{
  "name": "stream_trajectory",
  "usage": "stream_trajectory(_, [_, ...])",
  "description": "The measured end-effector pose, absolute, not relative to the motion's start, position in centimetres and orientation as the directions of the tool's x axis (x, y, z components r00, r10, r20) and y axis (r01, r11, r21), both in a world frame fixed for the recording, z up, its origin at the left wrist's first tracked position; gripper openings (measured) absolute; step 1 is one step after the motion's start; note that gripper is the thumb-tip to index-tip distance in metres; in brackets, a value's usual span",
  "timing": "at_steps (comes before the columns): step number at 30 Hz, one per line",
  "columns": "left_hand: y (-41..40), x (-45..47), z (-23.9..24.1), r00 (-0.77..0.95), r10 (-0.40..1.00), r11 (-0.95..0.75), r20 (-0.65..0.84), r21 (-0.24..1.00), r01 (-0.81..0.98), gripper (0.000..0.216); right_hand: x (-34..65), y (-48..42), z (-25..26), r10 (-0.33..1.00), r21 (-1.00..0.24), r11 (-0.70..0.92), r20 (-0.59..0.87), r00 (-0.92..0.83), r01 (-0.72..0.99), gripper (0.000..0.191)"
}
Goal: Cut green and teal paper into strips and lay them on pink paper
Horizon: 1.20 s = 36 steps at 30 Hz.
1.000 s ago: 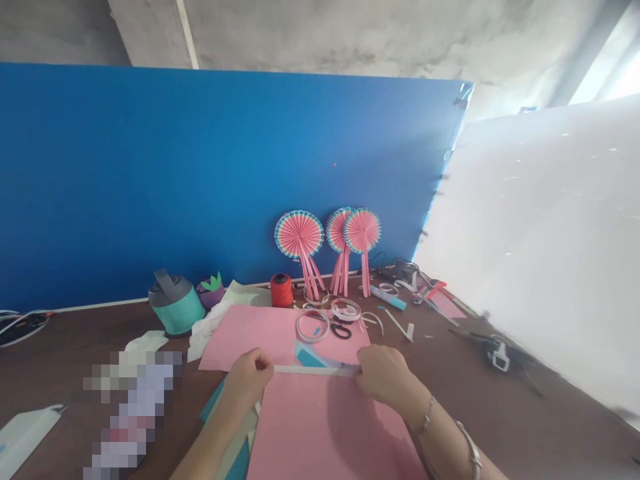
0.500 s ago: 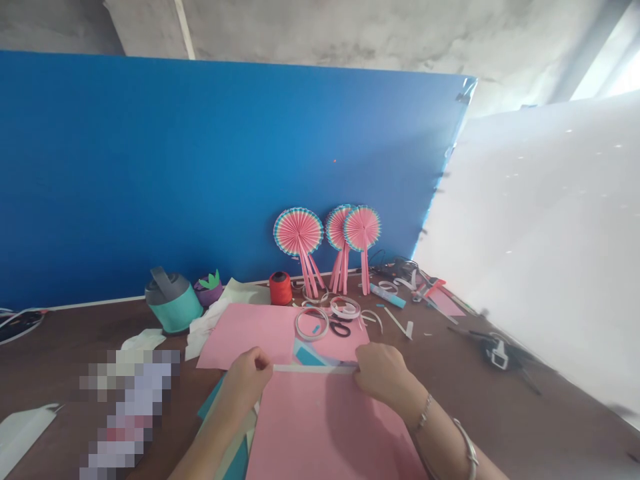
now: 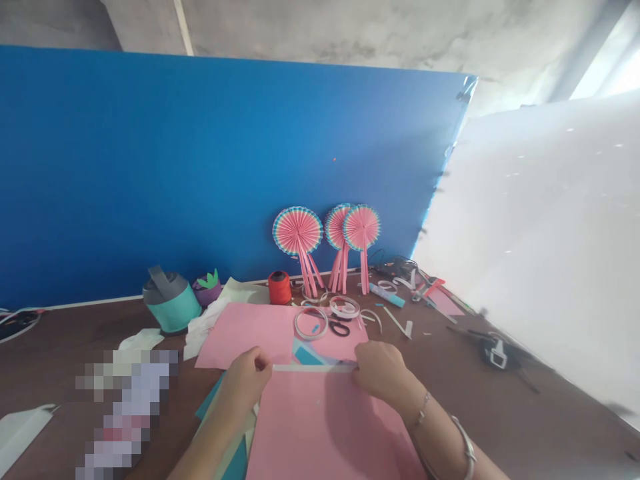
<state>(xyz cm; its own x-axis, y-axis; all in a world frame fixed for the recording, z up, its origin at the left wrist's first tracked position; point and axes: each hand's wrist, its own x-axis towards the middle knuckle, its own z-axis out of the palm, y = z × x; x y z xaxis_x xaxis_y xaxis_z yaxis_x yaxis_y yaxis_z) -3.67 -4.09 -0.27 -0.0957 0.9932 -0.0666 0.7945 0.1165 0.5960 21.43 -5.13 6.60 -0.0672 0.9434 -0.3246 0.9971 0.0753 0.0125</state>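
Observation:
A large pink paper sheet (image 3: 325,420) lies in front of me, with a white strip of tape (image 3: 313,368) along its far edge. At the strip's left end, my left hand (image 3: 247,380) is closed, thumb and forefinger pinched together. My right hand (image 3: 383,370) is closed at the other end, fingers curled down over the strip and sheet corner. The hands hide both ends of the strip. Just beyond lie another pink sheet (image 3: 250,333), tape rolls (image 3: 311,325) and black-handled scissors (image 3: 340,328), their blades partly hidden.
Three pleated pink paper rosettes (image 3: 298,231) lean against the blue partition (image 3: 200,147). A red thread spool (image 3: 279,289), a teal pot (image 3: 173,308) and a blue glue stick (image 3: 387,295) stand or lie at the back. Black clippers (image 3: 496,353) lie right, a face mask (image 3: 25,430) left.
Both hands stay at the two ends of the white strip, nearly still. The whole view has shifted very slightly.

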Motion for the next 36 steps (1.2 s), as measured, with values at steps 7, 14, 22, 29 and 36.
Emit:
stream_trajectory(7, [-4.3,-3.5,0.1,-0.092,0.993,0.118,-0.074,0.56,0.82,0.015,21.7,-5.1,6.8,0.941,0.019,0.074,-0.332,-0.063,0.997,0.032])
stream_trajectory(14, [-4.9,-3.0,0.6,-0.084,0.992,0.117,-0.094,0.441,0.89,0.016,21.2,-5.1,6.2,0.953,0.038,0.086,-0.293,-0.071,0.996,0.028])
stream_trajectory(22, [-4.9,-3.8,0.5,-0.104,0.991,0.13,-0.078,0.51,0.85,0.03,21.5,-4.9,5.5,0.962,0.007,0.068,-0.267,-0.064,0.998,0.028])
stream_trajectory(29, [-4.5,-5.8,0.0,-0.138,0.971,0.044,0.193,0.425,0.904,0.031,20.9,-4.3,5.0,0.992,-0.123,0.112,-0.047,-0.119,0.986,0.019])
stream_trajectory(36, [-6.3,-2.2,-0.2,0.141,0.78,-0.402,0.61,0.316,0.86,0.039,20.1,-4.7,4.6,0.935,-0.171,0.344,0.153,-0.32,0.923,0.017])
